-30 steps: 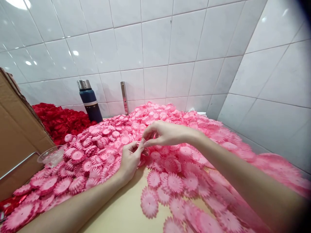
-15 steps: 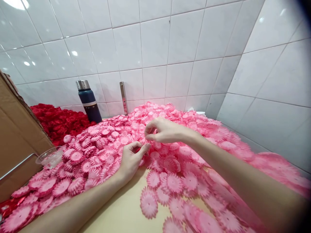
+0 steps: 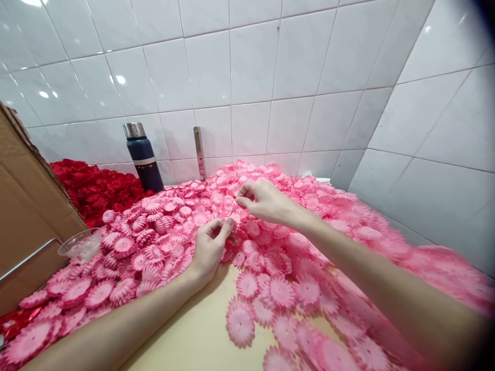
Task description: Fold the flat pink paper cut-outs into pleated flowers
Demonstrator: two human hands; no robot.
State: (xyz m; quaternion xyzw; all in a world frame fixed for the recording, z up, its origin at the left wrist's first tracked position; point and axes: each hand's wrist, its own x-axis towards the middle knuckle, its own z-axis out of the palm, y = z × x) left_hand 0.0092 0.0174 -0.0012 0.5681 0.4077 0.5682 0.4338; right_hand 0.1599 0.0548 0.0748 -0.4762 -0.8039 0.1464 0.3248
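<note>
My left hand [image 3: 212,246] is closed in a pinch, thumb pressed to the curled fingers, low over the front of the pink heap. Something small may be at its fingertips, too small to name. Up and to the right, my right hand [image 3: 262,200] is also pinched, apart from the left; what it holds, if anything, cannot be made out. Beneath and around both hands lies a big heap of pink scalloped fabric petal discs [image 3: 266,265], many with a small hole in the middle. A loose petal disc [image 3: 240,322] lies flat on the pale yellow tabletop [image 3: 193,330].
A dark blue bottle [image 3: 145,161] with a steel lid stands behind the heap, beside red petals [image 3: 93,188]. At the left are a cardboard box [image 3: 31,206] and a clear plastic bowl [image 3: 81,245]. A metal strip [image 3: 199,154] leans against the tiled wall [image 3: 247,67].
The view has shifted slightly, so the scene sits a little to the right. My right hand has drawn slightly up and away from the left. Both hands stay pinched.
</note>
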